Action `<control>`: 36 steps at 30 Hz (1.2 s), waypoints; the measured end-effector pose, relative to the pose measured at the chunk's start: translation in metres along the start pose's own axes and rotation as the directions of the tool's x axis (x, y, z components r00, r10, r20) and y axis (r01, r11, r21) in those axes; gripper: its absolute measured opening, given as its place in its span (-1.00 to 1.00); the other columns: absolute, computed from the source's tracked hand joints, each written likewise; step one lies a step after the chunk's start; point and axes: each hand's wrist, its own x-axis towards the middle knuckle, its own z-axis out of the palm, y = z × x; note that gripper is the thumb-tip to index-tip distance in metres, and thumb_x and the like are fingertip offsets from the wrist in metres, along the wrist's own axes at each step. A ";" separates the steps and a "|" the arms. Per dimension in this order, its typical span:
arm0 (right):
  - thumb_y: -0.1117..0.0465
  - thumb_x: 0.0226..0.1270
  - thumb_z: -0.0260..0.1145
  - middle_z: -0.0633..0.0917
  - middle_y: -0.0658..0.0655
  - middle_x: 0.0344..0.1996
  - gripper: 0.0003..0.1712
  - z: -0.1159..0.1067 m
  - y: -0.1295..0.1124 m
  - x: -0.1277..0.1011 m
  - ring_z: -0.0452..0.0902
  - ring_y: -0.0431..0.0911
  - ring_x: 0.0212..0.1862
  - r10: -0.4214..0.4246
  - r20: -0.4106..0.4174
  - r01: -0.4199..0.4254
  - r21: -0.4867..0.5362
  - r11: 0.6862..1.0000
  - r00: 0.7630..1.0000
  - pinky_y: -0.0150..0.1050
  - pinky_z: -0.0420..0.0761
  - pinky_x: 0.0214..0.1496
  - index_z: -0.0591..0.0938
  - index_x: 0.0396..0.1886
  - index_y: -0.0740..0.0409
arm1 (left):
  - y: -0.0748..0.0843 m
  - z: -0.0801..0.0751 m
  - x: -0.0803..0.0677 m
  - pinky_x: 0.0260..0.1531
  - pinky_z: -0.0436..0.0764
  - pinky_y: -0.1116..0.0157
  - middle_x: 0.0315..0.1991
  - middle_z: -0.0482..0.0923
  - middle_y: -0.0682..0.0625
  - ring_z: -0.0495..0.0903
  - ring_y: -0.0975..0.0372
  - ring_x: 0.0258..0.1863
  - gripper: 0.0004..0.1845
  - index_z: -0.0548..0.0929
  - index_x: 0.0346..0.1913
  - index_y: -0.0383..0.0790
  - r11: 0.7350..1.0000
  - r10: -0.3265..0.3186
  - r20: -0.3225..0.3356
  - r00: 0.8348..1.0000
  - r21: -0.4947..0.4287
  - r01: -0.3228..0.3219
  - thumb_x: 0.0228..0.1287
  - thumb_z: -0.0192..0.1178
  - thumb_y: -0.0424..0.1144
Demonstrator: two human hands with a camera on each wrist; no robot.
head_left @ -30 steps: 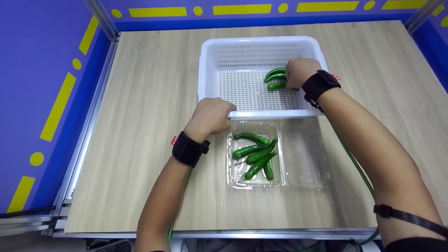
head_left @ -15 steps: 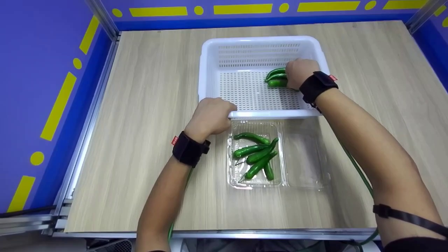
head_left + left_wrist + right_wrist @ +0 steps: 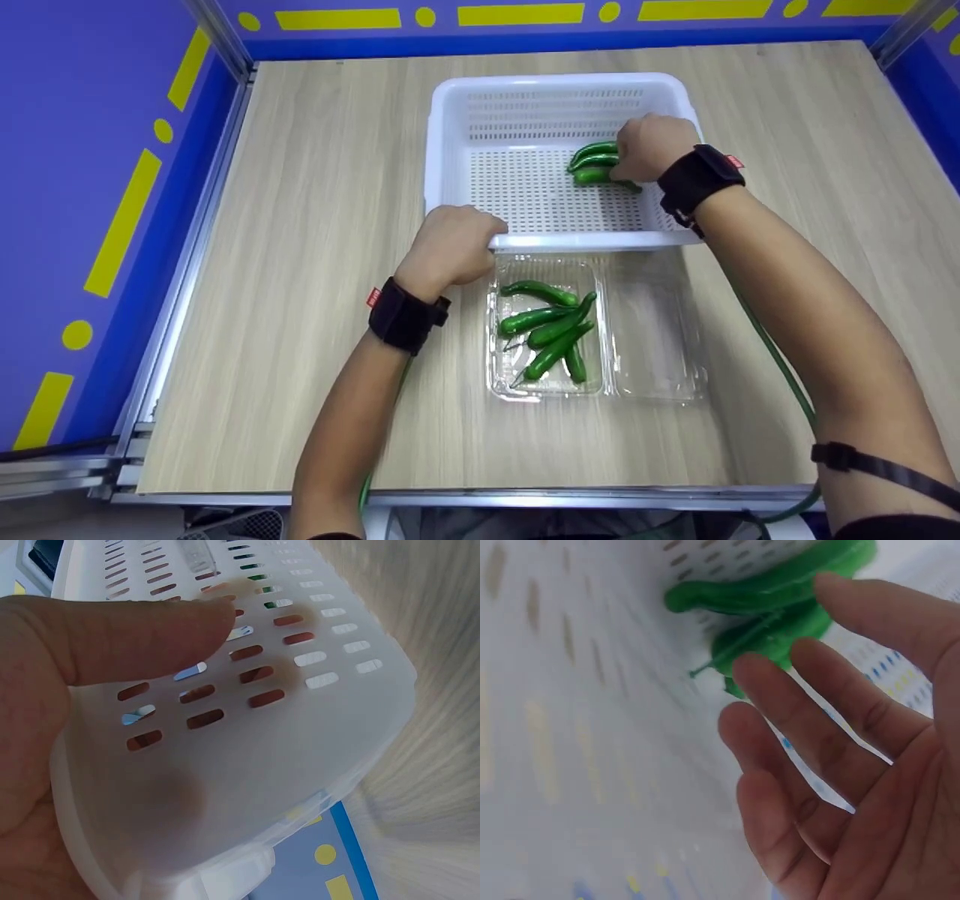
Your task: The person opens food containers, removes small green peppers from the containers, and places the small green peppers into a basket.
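My left hand [image 3: 454,246] grips the near left part of the rim of a white plastic basket [image 3: 592,241]. In the left wrist view, its thumb [image 3: 150,634] lies against the slotted wall. Inside the basket my right hand [image 3: 654,146] is beside several green chili peppers [image 3: 591,176]. The right wrist view shows its fingers spread and slightly bent, the thumb and index fingertips right at the peppers [image 3: 757,596]; the palm holds nothing. More green chili peppers [image 3: 555,330] lie crossed in the left half of a clear plastic clamshell box [image 3: 491,367] in front of the basket.
The box's clear lid [image 3: 652,337] lies folded out to the right, under the right forearm's side. Blue panels [image 3: 90,187] with yellow marks border the wooden table [image 3: 315,187] at the left, back and right. A green cable [image 3: 772,352] runs along the right arm.
My right hand closes in on the peppers, then draws slightly back to the right, uncovering the stem end of the nearest one. My left hand stays on the rim.
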 end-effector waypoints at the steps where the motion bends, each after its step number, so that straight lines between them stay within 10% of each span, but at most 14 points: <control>1: 0.06 0.17 0.39 0.41 0.01 -0.70 -0.64 -0.002 0.000 -0.003 0.36 -0.04 -0.56 -0.001 -0.022 0.002 0.029 1.000 1.000 -0.20 0.25 -0.55 0.47 -0.66 0.11 | 0.000 0.000 0.000 -0.41 0.53 0.15 -0.58 0.39 0.11 0.44 0.20 -0.51 -0.77 0.41 -0.54 -0.03 1.000 0.000 0.006 1.000 -0.001 0.000 -0.03 0.06 -0.49; 12: 0.00 0.30 0.32 0.52 0.12 -0.61 -0.64 -0.024 -0.013 -0.036 0.37 0.00 -0.55 -0.059 -0.190 0.087 0.145 0.986 0.980 -0.18 0.26 -0.52 0.58 -0.54 0.17 | -0.001 -0.005 -0.001 -0.45 0.43 0.20 -0.61 0.24 0.11 0.36 0.21 -0.53 -0.74 0.33 -0.57 -0.03 1.000 0.003 0.008 1.000 0.005 -0.003 -0.08 0.02 -0.51; 36: -0.04 0.36 0.31 0.65 0.18 -0.45 -0.65 -0.029 -0.021 -0.067 0.51 0.04 -0.47 -0.123 -0.263 0.170 0.165 0.971 0.957 -0.19 0.37 -0.48 0.65 -0.35 0.18 | 0.000 -0.003 -0.001 -0.38 0.54 0.13 -0.51 0.56 0.08 0.53 0.16 -0.47 -0.81 0.65 -0.38 -0.08 1.000 -0.008 0.020 1.000 -0.011 0.008 0.03 0.12 -0.45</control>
